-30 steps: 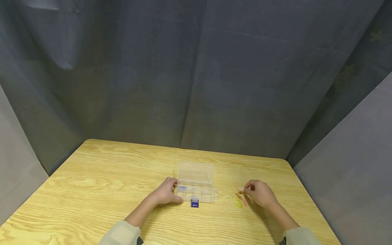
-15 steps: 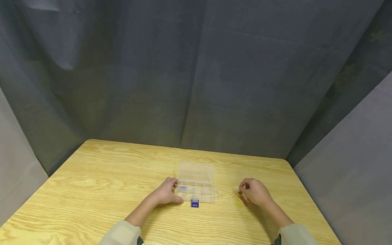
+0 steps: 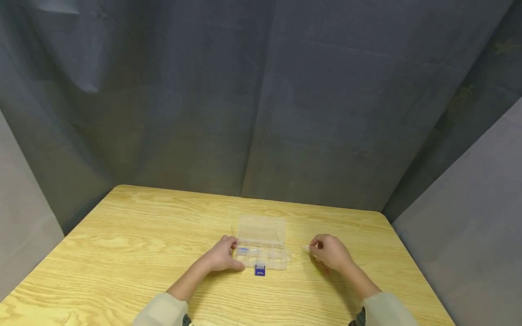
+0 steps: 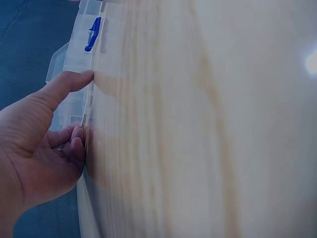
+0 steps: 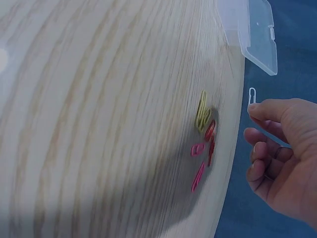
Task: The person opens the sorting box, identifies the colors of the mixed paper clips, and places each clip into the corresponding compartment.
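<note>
I note the right hand [image 5: 290, 161] pinching the white clip [image 5: 252, 89] at one end: likely light, slippery, best held there. Left hand [image 4: 35, 153] grips the box [image 4: 78, 52], thumb spread.

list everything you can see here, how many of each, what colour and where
Open plastic compartment box: 1, clear, mid-table
Plastic latch: 1, blue, box's near edge
Small slim items in the box: one blue, at least one white; too small to identify
White looped paper clip: 1, white, in the right hand
Yellow paper clips: at least 2, yellow, on the table
Red paper clips: 2, red, beside the yellow
Pink paper clips: 2, pink, same group
Wood-grain table: 1, yellowish
Cloth backdrop: dark grey, behind
Side panels: 2, light grey, left and right
Sleeves: 2, beige
Left hand: 1, holding the box's left end
Right hand: 1, pinching the white clip
</note>
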Motion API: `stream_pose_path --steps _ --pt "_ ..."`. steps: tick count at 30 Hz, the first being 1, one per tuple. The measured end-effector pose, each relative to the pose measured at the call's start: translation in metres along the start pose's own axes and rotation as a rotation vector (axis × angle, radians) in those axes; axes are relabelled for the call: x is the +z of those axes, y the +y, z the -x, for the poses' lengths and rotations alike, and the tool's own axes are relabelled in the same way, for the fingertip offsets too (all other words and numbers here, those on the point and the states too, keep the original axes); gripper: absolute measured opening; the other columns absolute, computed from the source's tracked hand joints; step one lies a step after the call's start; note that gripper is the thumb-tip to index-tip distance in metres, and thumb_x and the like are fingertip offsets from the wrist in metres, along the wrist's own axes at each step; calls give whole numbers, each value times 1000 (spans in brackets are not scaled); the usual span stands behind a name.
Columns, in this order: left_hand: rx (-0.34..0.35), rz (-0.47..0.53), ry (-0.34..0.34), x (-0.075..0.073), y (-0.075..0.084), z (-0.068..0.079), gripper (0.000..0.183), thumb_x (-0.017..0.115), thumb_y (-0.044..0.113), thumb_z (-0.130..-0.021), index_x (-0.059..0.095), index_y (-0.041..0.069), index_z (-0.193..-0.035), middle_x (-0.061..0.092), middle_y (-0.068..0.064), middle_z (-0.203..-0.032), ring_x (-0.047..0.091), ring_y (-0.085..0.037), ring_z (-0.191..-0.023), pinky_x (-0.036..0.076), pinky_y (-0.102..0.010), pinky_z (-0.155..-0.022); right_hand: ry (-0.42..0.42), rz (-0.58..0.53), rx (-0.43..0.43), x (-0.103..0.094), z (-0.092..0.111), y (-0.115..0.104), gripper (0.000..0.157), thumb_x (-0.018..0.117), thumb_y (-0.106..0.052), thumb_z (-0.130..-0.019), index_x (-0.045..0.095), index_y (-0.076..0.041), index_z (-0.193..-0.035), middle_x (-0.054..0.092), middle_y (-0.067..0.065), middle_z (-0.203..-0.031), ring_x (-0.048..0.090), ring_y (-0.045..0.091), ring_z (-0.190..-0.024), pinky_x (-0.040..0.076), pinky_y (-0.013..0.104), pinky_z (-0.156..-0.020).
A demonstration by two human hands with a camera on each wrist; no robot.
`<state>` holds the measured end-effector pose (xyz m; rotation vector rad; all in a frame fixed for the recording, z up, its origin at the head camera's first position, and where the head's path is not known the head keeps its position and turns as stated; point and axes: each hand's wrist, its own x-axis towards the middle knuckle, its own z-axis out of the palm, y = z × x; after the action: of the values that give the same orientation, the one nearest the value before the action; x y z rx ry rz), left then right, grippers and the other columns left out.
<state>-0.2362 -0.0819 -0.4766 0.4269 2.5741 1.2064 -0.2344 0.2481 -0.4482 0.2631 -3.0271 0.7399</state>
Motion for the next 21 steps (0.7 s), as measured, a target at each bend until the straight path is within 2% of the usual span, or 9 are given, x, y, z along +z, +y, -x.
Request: stream_pose_path --steps 6,21 --pt "-2 1 -3 0 0 0 76 82 23 -68 44 -4 -128 46 -9 -111 45 -22 -95 42 -37 -82 1 13 -14 2 -4 -10 6 63 -18 -88 67 -12 -89 52 -1 -73 44 11 -56 38 27 -59" --pt "1 3 -1 1 -1 0 77 82 23 -68 43 -5 -129 46 -9 -111 44 -21 -93 42 -36 -78 18 11 -52 10 -13 -33 5 65 -17 -87 67 -13 -84 52 -2 -72 43 12 -60 36 27 -56"
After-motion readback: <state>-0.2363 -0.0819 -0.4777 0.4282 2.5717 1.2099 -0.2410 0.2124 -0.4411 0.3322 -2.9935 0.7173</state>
